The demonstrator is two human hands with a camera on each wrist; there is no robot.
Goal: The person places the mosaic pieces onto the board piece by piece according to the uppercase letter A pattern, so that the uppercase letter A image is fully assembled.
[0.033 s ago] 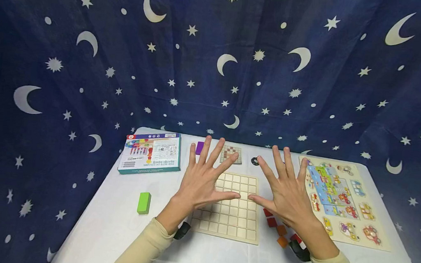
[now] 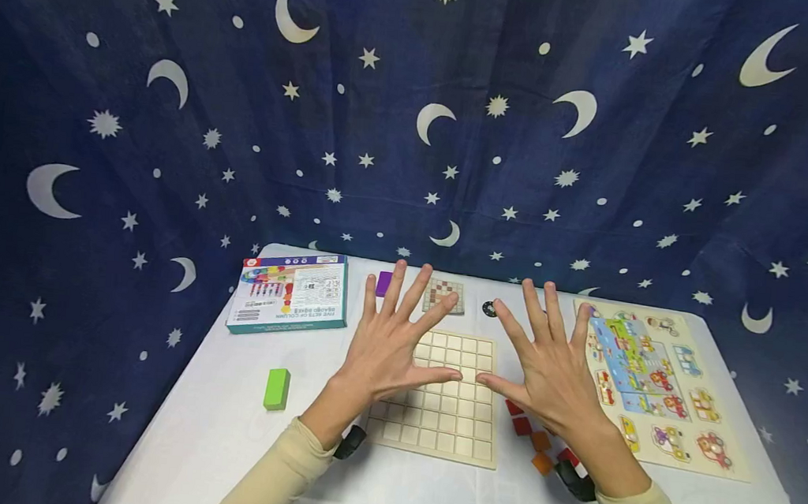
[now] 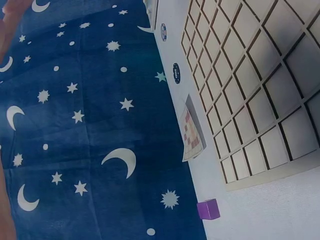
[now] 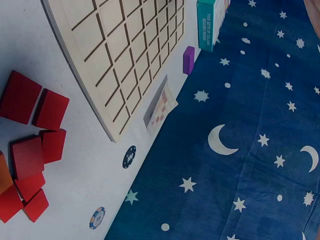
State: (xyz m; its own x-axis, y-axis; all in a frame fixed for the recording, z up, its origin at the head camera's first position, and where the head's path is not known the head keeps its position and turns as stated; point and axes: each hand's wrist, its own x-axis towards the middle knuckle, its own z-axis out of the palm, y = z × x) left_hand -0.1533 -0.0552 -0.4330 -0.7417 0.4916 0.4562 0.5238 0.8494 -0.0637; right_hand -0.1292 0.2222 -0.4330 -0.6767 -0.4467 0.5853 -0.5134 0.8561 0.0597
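Both hands are held up with fingers spread wide and nothing in them. My left hand [image 2: 383, 353] overlaps the left part of a wooden grid board [image 2: 446, 442] in the head view; its thumb points right. Over the board's right edge, my right hand [image 2: 556, 375] points its thumb back toward the left one, a small gap between the tips. The board's square cells that show hold no blocks. Red blocks [image 2: 522, 426] and orange blocks [image 2: 542, 463] lie loosely grouped below the right hand, partly hidden by it. Several red blocks [image 4: 51, 109] show plainly in the right wrist view.
Behind the board lie a checkered pattern card [image 2: 445, 295], a purple block [image 2: 383, 284] and a black chip [image 2: 489, 309]. A blue-and-white chip [image 4: 97, 218] sits nearby. Left are a boxed set [image 2: 289, 298] and a green block [image 2: 277, 389]; right, a vehicle puzzle board [image 2: 725, 420]. A starry curtain [image 2: 382, 163] hangs behind.
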